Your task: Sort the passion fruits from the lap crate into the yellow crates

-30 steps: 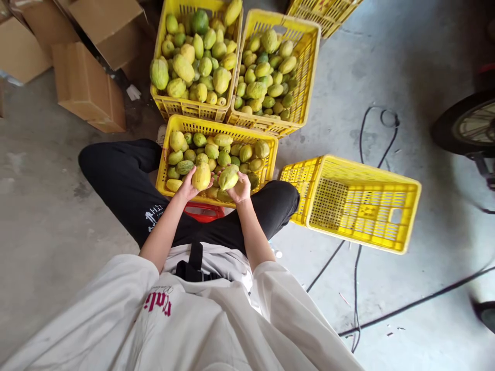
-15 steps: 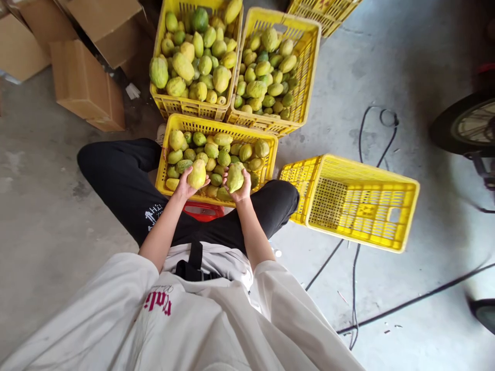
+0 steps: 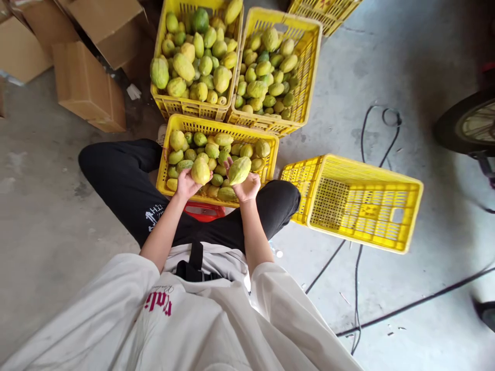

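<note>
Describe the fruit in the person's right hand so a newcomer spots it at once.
Find the yellow crate between the person's knees, nearest of three full ones. Above its near right part, the right hand cups a yellow-green fruit. Unlike the rounder fruit in the left hand, it is elongated, pointed and tilted.
</note>
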`<state>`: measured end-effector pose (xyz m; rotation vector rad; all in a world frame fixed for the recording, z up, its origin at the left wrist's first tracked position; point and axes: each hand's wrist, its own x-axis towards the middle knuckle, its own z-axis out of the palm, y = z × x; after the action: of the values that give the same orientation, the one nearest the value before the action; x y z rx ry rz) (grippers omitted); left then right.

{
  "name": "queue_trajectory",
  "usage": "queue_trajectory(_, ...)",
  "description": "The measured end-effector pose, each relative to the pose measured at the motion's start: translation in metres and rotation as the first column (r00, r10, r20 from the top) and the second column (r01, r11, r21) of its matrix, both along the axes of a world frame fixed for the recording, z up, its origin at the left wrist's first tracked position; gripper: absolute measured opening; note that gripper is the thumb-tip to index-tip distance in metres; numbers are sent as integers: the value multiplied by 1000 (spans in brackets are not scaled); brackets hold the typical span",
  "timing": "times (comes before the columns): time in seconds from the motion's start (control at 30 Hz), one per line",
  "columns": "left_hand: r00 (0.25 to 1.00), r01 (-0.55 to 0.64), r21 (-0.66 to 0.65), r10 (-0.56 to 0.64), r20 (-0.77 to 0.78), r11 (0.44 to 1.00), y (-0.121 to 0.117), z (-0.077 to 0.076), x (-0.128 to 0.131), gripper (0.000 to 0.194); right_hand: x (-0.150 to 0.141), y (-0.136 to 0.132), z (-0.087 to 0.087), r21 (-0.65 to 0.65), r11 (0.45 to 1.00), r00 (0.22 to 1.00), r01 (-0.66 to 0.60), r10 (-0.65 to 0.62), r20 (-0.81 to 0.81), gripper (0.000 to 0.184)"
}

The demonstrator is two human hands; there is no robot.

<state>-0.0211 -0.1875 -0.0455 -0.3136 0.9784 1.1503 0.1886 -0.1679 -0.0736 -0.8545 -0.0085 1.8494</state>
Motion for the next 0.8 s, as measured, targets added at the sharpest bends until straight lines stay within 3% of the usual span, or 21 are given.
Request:
queue_trajectory(0.1,1000,-7,-9,7,-3,1000,-1,-3,1,53,4,0,-1,16,999,999,38,-38,5,51)
queue_trajectory(0.2,997,-9,-68,3,-77,998,-2,-12,1,51,5,0,-10,-67,997,998,42,-39,44,41)
queue_trajectory(0.37,987,42,-79,-54,-151,996,-5,-27,1,43,-6,-1,-27,-177,983,995,-46,61,79,23)
queue_trajectory(0.5,986,117,-44,-122,-113,992,-6,-34,-1,50,-12,-2,-34,-140,983,988,-117,129,87,36)
queue_trajectory(0.6,981,162,-94,-171,-92,982,-5,-36,-4,51,-10,-2,-34,-118,979,979,-164,176,104,38)
queue_trajectory(0.67,976,179,-110,-190,-102,978,-3,-34,-6,48,-7,-1,-30,-103,979,978,-176,185,95,37)
queue_trajectory(0.8,980,152,-69,-160,-121,986,-1,-25,-5,48,-5,-1,-16,-46,988,988,-148,150,43,54)
